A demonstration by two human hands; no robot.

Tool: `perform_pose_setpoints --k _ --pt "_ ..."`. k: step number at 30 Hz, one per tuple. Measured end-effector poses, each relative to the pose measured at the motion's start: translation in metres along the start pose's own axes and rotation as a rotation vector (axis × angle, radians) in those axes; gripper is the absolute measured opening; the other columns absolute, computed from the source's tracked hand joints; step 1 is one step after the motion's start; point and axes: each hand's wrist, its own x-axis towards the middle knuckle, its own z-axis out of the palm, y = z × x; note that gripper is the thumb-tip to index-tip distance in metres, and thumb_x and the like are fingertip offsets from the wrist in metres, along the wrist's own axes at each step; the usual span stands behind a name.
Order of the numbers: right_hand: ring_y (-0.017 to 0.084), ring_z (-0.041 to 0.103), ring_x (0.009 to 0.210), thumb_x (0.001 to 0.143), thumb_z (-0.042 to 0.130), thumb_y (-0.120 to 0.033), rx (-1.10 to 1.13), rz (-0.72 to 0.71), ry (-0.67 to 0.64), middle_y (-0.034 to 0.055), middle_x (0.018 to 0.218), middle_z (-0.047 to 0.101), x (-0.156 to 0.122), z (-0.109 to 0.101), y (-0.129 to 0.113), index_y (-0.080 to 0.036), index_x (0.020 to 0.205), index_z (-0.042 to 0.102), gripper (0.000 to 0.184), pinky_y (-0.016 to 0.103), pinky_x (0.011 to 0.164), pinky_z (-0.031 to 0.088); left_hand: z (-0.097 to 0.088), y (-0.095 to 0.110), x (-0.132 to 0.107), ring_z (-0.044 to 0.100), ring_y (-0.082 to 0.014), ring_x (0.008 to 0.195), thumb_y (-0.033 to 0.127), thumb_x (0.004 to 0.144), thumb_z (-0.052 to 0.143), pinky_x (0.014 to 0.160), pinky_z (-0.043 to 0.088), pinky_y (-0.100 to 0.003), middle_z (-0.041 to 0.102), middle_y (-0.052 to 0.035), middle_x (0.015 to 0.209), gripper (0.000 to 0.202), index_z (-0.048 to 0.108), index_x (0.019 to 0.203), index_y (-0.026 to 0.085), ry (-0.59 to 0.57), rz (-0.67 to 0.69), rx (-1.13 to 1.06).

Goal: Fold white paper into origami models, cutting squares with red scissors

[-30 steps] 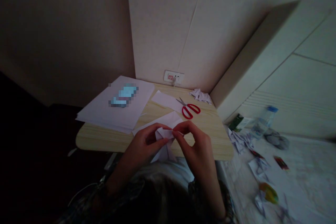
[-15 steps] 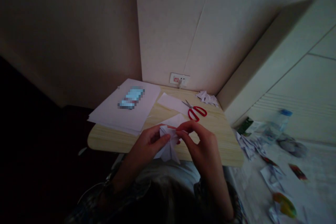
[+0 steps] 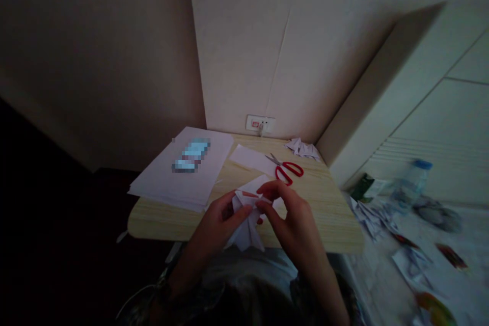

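Observation:
A folded white paper piece with pointed lower corners is held between my hands, over the near edge of the table. My left hand grips its left side, thumb pressed on the front face. At its upper right, my right hand pinches a corner between thumb and fingers. Part of the fold is hidden behind my fingers. Another white sheet shows just behind my hands. Farther back lie red-handled scissors, their blades over a white paper rectangle.
On the wooden table, a stack of white sheets bears a blurred phone. Folded paper pieces sit at the back right. A wall socket holds a plug. Right of the table are a plastic bottle and more folded papers.
The view has tilted slightly, so the table sits lower in it. My right fingers have shifted a little at the paper's upper corner; both hands keep hold of it.

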Motion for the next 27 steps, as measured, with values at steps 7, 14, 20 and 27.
perform_pose_setpoints --k 7,14,20,27 --pt "0.018 0.061 0.074 0.08 0.061 -0.003 0.01 0.033 -0.051 -0.0003 0.076 0.066 0.003 0.0 0.002 -0.019 0.092 0.058 0.02 0.031 0.072 0.042 -0.006 -0.002 -0.002 0.071 -0.0179 0.063 0.031 0.068 0.076 0.059 0.054 -0.024 0.076 -0.0022 0.074 0.024 0.069 0.085 0.015 -0.055 -0.034 -0.006" --pt "0.018 0.061 0.075 0.083 0.058 -0.005 0.033 0.006 -0.141 0.001 0.079 0.066 0.006 0.001 0.004 -0.019 0.089 0.057 0.015 0.034 0.076 0.042 -0.012 -0.002 -0.004 0.072 -0.0201 0.065 0.028 0.071 0.071 0.06 0.055 -0.026 0.076 -0.0027 0.072 0.023 0.066 0.09 0.015 -0.024 -0.074 0.056" --pt "0.017 0.06 0.074 0.085 0.055 -0.005 0.005 -0.032 -0.153 -0.0003 0.076 0.065 0.004 -0.001 0.001 -0.02 0.085 0.056 0.015 0.033 0.077 0.041 -0.012 -0.005 -0.002 0.072 -0.0202 0.066 0.026 0.07 0.073 0.062 0.055 -0.027 0.077 -0.0034 0.073 0.024 0.067 0.089 0.014 -0.047 -0.099 0.036" --pt "0.018 0.061 0.076 0.084 0.058 -0.003 -0.048 -0.049 -0.175 0.0 0.079 0.068 0.003 -0.007 -0.008 -0.019 0.084 0.056 0.016 0.035 0.079 0.037 -0.013 -0.005 -0.003 0.072 -0.0163 0.066 0.026 0.067 0.082 0.061 0.055 -0.022 0.077 -0.0014 0.073 0.026 0.069 0.086 0.014 -0.1 -0.117 -0.042"
